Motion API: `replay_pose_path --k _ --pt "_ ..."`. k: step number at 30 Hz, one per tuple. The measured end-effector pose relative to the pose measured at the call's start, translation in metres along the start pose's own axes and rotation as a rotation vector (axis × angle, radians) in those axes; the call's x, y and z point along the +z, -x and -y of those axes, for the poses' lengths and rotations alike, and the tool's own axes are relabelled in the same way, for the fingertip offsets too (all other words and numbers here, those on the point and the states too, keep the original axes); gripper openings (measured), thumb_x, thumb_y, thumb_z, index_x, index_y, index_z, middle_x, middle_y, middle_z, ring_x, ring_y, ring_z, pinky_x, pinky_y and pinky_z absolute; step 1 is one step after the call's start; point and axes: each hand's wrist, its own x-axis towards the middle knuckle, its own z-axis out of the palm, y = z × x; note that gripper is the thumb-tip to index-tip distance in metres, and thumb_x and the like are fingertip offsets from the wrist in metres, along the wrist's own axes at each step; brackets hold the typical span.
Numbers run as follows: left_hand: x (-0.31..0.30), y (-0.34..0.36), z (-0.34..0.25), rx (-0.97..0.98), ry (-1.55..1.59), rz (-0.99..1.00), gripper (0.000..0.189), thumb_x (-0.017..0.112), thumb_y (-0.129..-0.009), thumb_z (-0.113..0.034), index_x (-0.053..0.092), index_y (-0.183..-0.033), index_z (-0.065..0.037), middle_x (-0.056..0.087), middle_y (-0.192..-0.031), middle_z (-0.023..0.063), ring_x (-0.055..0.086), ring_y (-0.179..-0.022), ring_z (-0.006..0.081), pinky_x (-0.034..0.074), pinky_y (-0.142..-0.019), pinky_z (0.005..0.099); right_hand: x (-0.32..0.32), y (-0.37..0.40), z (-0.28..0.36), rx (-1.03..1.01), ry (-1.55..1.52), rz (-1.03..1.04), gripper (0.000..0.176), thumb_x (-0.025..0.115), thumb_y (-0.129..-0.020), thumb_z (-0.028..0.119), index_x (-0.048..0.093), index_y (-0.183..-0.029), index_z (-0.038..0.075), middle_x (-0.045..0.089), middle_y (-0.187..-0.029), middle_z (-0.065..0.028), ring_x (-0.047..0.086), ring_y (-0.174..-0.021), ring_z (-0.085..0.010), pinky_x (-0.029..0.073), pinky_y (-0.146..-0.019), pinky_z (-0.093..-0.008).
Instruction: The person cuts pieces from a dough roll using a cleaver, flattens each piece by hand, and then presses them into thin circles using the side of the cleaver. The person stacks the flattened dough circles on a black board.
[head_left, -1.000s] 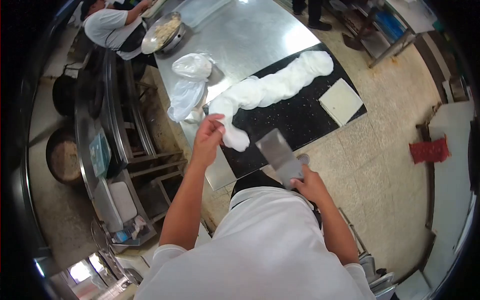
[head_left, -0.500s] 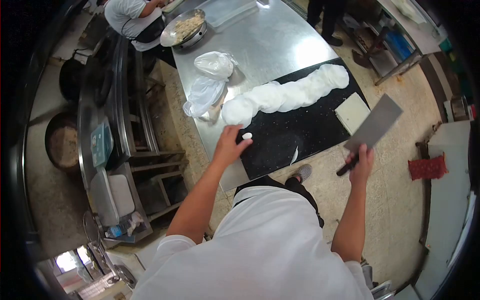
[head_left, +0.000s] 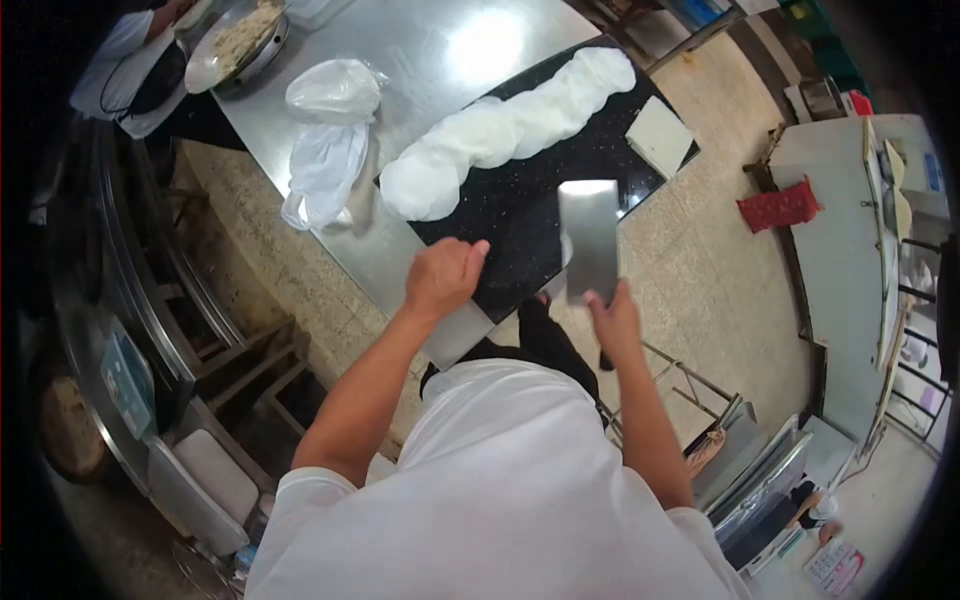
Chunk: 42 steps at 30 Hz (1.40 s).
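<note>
My right hand (head_left: 614, 318) grips a broad-bladed cleaver (head_left: 590, 240) by its dark handle, the blade pointing away from me over the front right of a black board (head_left: 505, 225). A pale sliver (head_left: 566, 249) shows beside the blade's left edge. Over the board's front left edge, my left hand (head_left: 445, 275) is closed with its thumb pressed against the fingers; whatever it may hold is hidden. Beyond it, a long row of overlapping thin white dough rounds (head_left: 510, 130) runs diagonally across the board, apart from both hands.
White plastic bags (head_left: 330, 165) lie on the steel table (head_left: 400, 50) left of the board. A pale square slab (head_left: 660, 137) sits at its right edge. Behind stands a metal bowl (head_left: 238, 45) of crumbly food, beside another person (head_left: 130, 60). A red mesh bag (head_left: 780, 207) hangs at right.
My left hand has closed, and the small white piece near its fingertips no longer shows. The cleaver has swung left over the board's edge. The whole view has shifted to the right.
</note>
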Motion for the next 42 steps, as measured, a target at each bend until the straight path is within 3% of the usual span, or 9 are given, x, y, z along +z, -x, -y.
replay_pose_path --k 7,12,19,23,27,30,32,35,42 --pt "0.010 0.006 -0.017 -0.048 0.259 -0.015 0.035 0.060 -0.105 -0.029 0.060 -0.083 -0.002 0.061 -0.079 0.0141 0.061 -0.067 0.0316 0.049 -0.057 0.0435 0.025 0.042 0.011 -0.061 -0.180 0.079 0.036 0.075 -0.092 0.023 0.060 -0.115 -0.002 0.072 -0.101 -0.0294 0.071 -0.096 -0.0470 0.055 -0.080 -0.0481" --pt "0.015 0.000 -0.059 -0.580 1.042 0.241 0.039 0.052 -0.110 -0.041 0.062 -0.113 -0.003 0.063 -0.093 -0.0002 0.062 -0.081 0.0094 0.056 -0.072 0.0276 0.017 0.055 0.032 -0.049 -0.403 0.076 0.033 0.076 -0.093 0.020 0.062 -0.114 -0.002 0.074 -0.097 -0.0198 0.072 -0.091 -0.0306 0.054 -0.081 -0.0403" --pt "0.009 -0.017 -0.052 -0.790 1.213 0.110 0.049 0.051 -0.109 -0.050 0.052 -0.078 -0.012 0.052 -0.067 -0.0031 0.048 -0.059 0.0065 0.042 -0.056 0.0254 0.009 0.059 0.037 0.028 -0.715 0.051 0.023 0.072 -0.097 0.016 0.061 -0.111 0.002 0.061 -0.079 -0.0005 0.050 -0.053 -0.0069 0.040 -0.046 -0.0259" --pt "-0.011 -0.024 -0.036 -0.407 0.563 0.060 0.067 0.057 -0.106 -0.045 0.049 -0.061 0.004 0.042 -0.053 0.0146 0.053 -0.055 0.0221 0.038 -0.057 0.0462 -0.013 0.067 0.012 0.130 -0.840 -0.147 0.022 0.071 -0.098 0.017 0.059 -0.110 0.004 0.057 -0.075 0.0001 0.048 -0.050 -0.0073 0.039 -0.045 -0.0247" --pt "-0.005 -0.026 -0.039 -0.194 0.369 0.212 0.051 0.059 -0.105 -0.039 0.062 -0.075 0.002 0.054 -0.059 0.0169 0.057 -0.056 0.0298 0.042 -0.059 0.0478 -0.018 0.077 -0.020 0.196 -0.952 -0.245 0.022 0.072 -0.098 0.018 0.058 -0.108 0.004 0.058 -0.078 -0.0008 0.049 -0.049 -0.0083 0.040 -0.044 -0.0252" --pt "0.017 -0.023 -0.038 0.038 0.127 0.285 0.037 0.055 -0.106 -0.038 0.070 -0.102 -0.005 0.070 -0.090 0.0101 0.068 -0.091 0.0297 0.053 -0.081 0.0454 -0.015 0.084 -0.034 0.225 -0.983 -0.254 0.022 0.072 -0.098 0.018 0.058 -0.107 0.004 0.057 -0.076 -0.0007 0.049 -0.049 -0.0086 0.040 -0.044 -0.0257" --pt "0.031 -0.020 -0.041 0.401 -0.372 0.236 0.044 0.052 -0.106 -0.036 0.058 -0.144 -0.014 0.058 -0.144 0.0138 0.051 -0.137 0.0401 0.040 -0.110 0.0610 -0.016 0.083 -0.044 0.222 -0.984 -0.233 0.022 0.071 -0.098 0.018 0.058 -0.107 0.004 0.057 -0.076 -0.0008 0.049 -0.049 -0.0087 0.040 -0.044 -0.0260" --pt "0.053 -0.023 -0.047 0.318 -0.479 0.274 0.059 0.050 -0.106 -0.045 0.042 -0.159 -0.021 0.031 -0.167 0.0124 0.023 -0.155 0.0430 0.017 -0.118 0.0733 -0.020 0.077 -0.063 0.197 -0.919 -0.146 0.020 0.070 -0.098 0.016 0.058 -0.107 0.003 0.056 -0.075 -0.0006 0.049 -0.050 -0.0086 0.040 -0.045 -0.0258" --pt "0.071 -0.062 -0.073 0.296 -0.471 0.433 0.073 0.043 -0.102 -0.064 0.037 -0.162 -0.023 0.021 -0.172 0.0145 0.012 -0.158 0.0434 0.007 -0.121 0.0734 -0.086 0.059 -0.060 0.076 -0.885 -0.178 0.024 0.070 -0.099 0.019 0.059 -0.111 0.001 0.059 -0.081 -0.0017 0.053 -0.056 -0.0081 0.043 -0.049 -0.0254"
